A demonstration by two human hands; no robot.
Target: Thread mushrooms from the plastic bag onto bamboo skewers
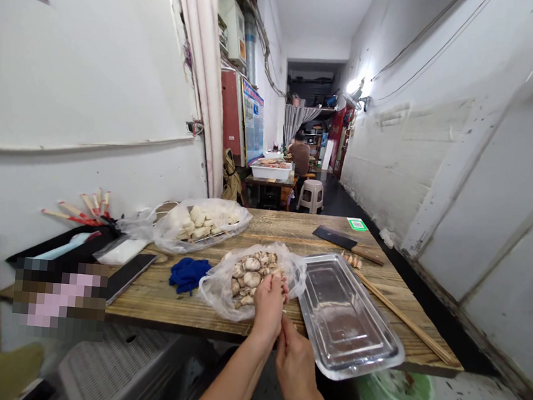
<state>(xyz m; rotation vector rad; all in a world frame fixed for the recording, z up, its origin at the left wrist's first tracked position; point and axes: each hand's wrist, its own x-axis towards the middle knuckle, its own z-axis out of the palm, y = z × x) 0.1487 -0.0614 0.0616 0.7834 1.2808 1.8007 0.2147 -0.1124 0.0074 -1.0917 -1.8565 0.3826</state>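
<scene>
A clear plastic bag of mushrooms [251,273] lies open on the wooden table [168,303], just in front of me. My left hand [268,305] is raised at the bag's right edge, fingertips pinched on a mushroom [279,278]. Directly below it, at the table's front edge, my right hand [295,359] is closed around what looks like a thin bamboo skewer pointing up into the left hand. An empty metal tray [346,322] sits right of both hands.
A cleaver [343,239] and long bamboo skewers [400,317] lie beyond and beside the tray. A blue cloth [188,274] and a bag of white pieces [203,222] lie to the left. A green basin [396,392] stands under the table. A person [301,154] sits far down the corridor.
</scene>
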